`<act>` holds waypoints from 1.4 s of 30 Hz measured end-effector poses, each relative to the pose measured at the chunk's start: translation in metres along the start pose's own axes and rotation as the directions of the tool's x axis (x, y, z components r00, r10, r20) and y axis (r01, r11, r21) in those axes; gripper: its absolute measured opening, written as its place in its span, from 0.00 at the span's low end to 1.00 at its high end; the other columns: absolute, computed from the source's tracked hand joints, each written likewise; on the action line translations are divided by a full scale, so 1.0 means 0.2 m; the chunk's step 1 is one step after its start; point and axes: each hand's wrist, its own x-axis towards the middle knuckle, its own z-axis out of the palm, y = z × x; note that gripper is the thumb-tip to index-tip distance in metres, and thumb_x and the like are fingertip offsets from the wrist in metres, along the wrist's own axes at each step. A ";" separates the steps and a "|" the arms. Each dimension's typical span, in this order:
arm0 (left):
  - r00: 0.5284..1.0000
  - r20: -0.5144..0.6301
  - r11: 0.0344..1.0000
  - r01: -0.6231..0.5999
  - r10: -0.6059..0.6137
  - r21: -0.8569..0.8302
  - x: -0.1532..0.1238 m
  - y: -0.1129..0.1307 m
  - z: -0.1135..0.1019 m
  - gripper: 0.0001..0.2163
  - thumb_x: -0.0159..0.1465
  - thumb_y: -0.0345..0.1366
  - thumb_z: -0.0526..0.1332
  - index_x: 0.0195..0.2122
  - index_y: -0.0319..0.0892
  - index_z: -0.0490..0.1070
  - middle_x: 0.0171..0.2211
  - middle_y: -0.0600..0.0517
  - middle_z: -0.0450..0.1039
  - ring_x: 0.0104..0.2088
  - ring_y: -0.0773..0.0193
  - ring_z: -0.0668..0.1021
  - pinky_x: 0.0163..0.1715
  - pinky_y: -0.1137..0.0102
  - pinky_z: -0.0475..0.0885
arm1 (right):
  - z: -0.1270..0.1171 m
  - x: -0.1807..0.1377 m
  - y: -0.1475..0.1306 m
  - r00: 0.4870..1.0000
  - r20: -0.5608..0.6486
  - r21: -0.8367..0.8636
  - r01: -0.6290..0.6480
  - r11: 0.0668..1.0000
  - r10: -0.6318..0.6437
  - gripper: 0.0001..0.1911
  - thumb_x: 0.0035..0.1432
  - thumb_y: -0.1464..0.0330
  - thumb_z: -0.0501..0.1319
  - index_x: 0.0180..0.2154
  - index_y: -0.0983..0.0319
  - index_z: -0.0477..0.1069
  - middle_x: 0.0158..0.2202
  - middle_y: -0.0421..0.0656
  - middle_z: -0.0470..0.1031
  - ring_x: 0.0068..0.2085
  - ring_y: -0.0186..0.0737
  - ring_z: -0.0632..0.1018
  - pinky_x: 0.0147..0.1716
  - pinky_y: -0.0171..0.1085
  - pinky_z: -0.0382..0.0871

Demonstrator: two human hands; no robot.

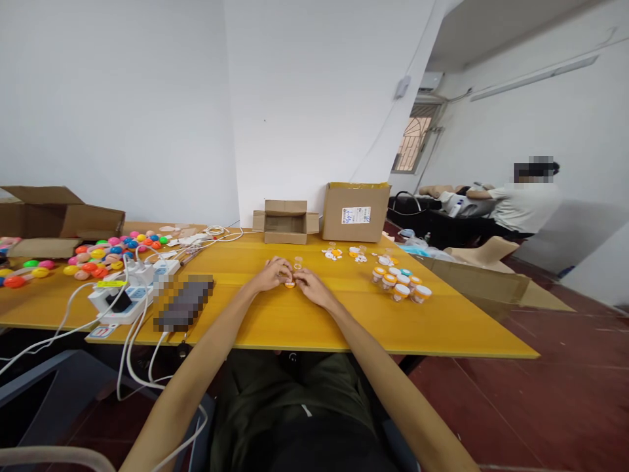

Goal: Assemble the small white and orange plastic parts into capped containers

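Observation:
My left hand (274, 274) is closed, its fingertips pinched at a small orange-and-white lid (289, 285) low over the yellow table. From the other side my right hand (310, 287) comes in with curled fingers, its tips at the same lid. The fingers cover part of the lid, and finer detail is too small to make out. Just beyond the hands stands a small clear plastic cup (297, 263). To the right is a group of several clear jars (401, 291) with orange, white and teal lids.
Loose lid parts (333, 253) lie in small piles farther back. Behind stand an open small carton (285, 226) and a closed box (356, 213). A phone (184, 305), a power strip (128, 308) with cables, and colourful balls (101, 262) occupy the left. A person (525, 203) sits at the far right.

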 end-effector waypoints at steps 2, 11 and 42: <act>1.000 0.000 1.000 -0.002 0.002 0.001 0.00 0.00 0.00 0.08 0.64 0.40 0.60 0.33 0.48 0.79 0.46 0.52 0.74 0.50 0.56 0.68 0.57 0.59 0.57 | 0.00 0.00 0.00 1.000 -0.005 0.001 -0.004 1.000 0.004 0.13 0.55 0.76 0.55 0.33 0.58 0.76 0.38 0.43 0.75 0.43 0.42 0.75 0.48 0.42 0.68; 1.000 0.003 1.000 0.010 -0.010 0.005 0.00 0.02 -0.01 0.08 0.63 0.36 0.60 0.32 0.47 0.79 0.47 0.52 0.73 0.51 0.56 0.68 0.57 0.59 0.56 | 0.00 0.00 0.02 1.000 -0.016 -0.016 0.005 1.000 -0.005 0.14 0.55 0.77 0.54 0.36 0.58 0.76 0.39 0.43 0.75 0.43 0.42 0.75 0.48 0.43 0.68; 1.000 0.006 1.000 0.015 -0.015 0.002 0.00 0.03 -0.01 0.08 0.63 0.38 0.61 0.31 0.47 0.79 0.46 0.51 0.73 0.51 0.56 0.68 0.57 0.59 0.57 | -0.01 -0.01 -0.01 0.999 -0.022 -0.024 -0.024 0.999 0.023 0.15 0.55 0.78 0.54 0.33 0.57 0.78 0.40 0.44 0.75 0.46 0.43 0.76 0.50 0.44 0.68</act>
